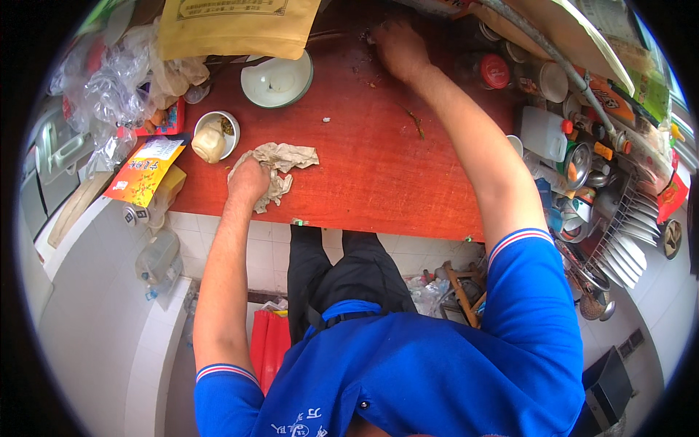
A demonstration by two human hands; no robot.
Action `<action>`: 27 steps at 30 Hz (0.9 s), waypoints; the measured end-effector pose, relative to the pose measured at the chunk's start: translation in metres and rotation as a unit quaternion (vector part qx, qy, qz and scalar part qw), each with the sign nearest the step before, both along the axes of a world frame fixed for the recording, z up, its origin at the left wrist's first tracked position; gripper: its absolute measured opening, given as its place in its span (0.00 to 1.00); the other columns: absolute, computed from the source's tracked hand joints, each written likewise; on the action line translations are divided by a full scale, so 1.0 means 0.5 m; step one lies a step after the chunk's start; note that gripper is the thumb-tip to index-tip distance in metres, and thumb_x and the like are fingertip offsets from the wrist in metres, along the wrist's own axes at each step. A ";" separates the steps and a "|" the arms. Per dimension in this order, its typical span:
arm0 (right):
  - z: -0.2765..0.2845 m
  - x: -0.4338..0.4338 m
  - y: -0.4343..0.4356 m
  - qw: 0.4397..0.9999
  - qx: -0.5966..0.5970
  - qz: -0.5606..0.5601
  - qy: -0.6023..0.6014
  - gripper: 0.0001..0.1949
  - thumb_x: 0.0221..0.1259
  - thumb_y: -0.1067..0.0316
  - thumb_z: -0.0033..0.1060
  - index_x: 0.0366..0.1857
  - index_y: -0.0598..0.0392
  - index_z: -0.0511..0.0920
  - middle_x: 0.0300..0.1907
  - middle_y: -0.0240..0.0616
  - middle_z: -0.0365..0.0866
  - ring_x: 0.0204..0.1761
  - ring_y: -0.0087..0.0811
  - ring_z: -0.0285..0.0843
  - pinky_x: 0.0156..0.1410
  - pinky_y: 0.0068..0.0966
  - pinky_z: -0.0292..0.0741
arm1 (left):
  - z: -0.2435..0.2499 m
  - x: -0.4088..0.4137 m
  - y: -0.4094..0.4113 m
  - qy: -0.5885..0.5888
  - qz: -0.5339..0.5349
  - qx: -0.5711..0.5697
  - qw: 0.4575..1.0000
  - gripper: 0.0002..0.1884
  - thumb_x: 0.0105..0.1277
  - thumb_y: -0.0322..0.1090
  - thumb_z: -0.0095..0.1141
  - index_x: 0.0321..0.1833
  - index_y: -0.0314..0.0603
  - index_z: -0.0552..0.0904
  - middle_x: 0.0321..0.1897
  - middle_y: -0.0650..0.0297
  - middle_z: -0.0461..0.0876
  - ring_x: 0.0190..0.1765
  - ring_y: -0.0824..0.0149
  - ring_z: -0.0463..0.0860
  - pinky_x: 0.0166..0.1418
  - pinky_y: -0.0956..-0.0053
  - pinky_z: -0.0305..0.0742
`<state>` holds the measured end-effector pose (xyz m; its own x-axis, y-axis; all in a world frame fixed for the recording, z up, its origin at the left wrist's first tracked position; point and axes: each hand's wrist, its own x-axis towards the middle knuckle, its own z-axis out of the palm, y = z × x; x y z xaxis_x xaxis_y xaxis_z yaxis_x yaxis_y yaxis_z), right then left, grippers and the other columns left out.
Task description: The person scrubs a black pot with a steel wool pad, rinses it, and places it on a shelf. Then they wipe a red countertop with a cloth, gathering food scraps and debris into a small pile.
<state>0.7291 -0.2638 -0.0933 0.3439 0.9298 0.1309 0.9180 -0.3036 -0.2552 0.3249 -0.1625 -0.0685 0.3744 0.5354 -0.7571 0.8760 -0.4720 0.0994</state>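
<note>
Crumpled under my left hand (pixel 250 180) is a beige cloth (pixel 286 157), spread on the red wooden tabletop (pixel 355 185) near its front edge. My right hand (pixel 398 49) reaches to the far part of the tabletop, over small dark debris; its fingers are blurred and dim, so what they hold cannot be told. Just beyond the cloth, a small white bowl (pixel 235 131) holds a pale round food item (pixel 209 143) and some dark bits. A larger white enamel bowl (pixel 281 82) lies farther back. A thin stem (pixel 416 123) and a white crumb (pixel 326 119) lie between my hands.
A brown paper bag (pixel 235 27) overhangs the far edge. Plastic bags (pixel 120 76) and a yellow-orange packet (pixel 144 169) crowd the left. Along the right stand a red-lidded jar (pixel 495 72), a white plastic jug (pixel 543 134), a metal pipe (pixel 551 49) and a rack of white plates (pixel 625 254).
</note>
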 end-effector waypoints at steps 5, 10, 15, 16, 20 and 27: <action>0.012 -0.013 -0.051 0.997 0.039 0.049 0.040 0.08 0.63 0.66 0.61 0.43 0.48 0.83 0.43 0.43 0.83 0.50 0.52 0.79 0.52 0.46 0.79 | 0.006 0.002 -0.004 -0.016 0.010 0.004 1.000 0.20 0.70 0.43 0.55 0.52 0.32 0.84 0.51 0.41 0.85 0.57 0.42 0.83 0.61 0.50 0.78; 0.019 0.017 -0.020 0.999 0.022 -0.027 0.020 0.08 0.63 0.65 0.62 0.45 0.47 0.83 0.42 0.43 0.82 0.49 0.52 0.78 0.51 0.47 0.78 | 0.008 0.002 -0.001 -0.010 0.005 0.001 1.000 0.18 0.70 0.41 0.54 0.50 0.32 0.85 0.50 0.42 0.86 0.56 0.43 0.84 0.59 0.49 0.79; 0.006 -0.003 0.023 1.000 -0.005 -0.001 -0.010 0.08 0.62 0.66 0.62 0.44 0.48 0.82 0.46 0.44 0.81 0.52 0.51 0.78 0.52 0.47 0.78 | 0.008 0.002 -0.001 -0.014 0.008 0.006 1.000 0.19 0.69 0.41 0.55 0.53 0.31 0.83 0.52 0.41 0.85 0.58 0.42 0.83 0.62 0.50 0.77; -0.004 -0.003 0.021 0.999 -0.028 0.012 -0.020 0.08 0.62 0.66 0.62 0.44 0.48 0.82 0.47 0.44 0.81 0.52 0.50 0.78 0.52 0.46 0.78 | 0.007 0.006 0.000 -0.013 0.012 0.004 1.000 0.20 0.69 0.41 0.56 0.55 0.31 0.83 0.52 0.40 0.85 0.59 0.42 0.82 0.63 0.51 0.77; 0.008 -0.029 -0.028 0.996 -0.020 0.084 0.026 0.08 0.62 0.66 0.62 0.44 0.46 0.84 0.52 0.45 0.81 0.54 0.51 0.78 0.55 0.46 0.78 | 0.006 -0.001 -0.006 -0.015 0.011 0.004 1.000 0.19 0.69 0.41 0.55 0.53 0.31 0.83 0.52 0.41 0.85 0.58 0.43 0.83 0.62 0.50 0.77; 0.016 0.076 -0.061 0.998 0.009 -0.063 0.015 0.07 0.61 0.66 0.62 0.41 0.47 0.84 0.46 0.46 0.83 0.51 0.52 0.81 0.55 0.47 0.79 | -0.007 -0.009 -0.004 -0.014 0.010 0.005 1.000 0.18 0.69 0.42 0.56 0.51 0.32 0.85 0.50 0.43 0.86 0.57 0.44 0.84 0.60 0.50 0.79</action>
<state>0.7672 -0.2941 -0.0854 0.4620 0.8766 0.1349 0.8646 -0.4112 -0.2888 0.3205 -0.1645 -0.0720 0.3854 0.5508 -0.7403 0.8817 -0.4565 0.1194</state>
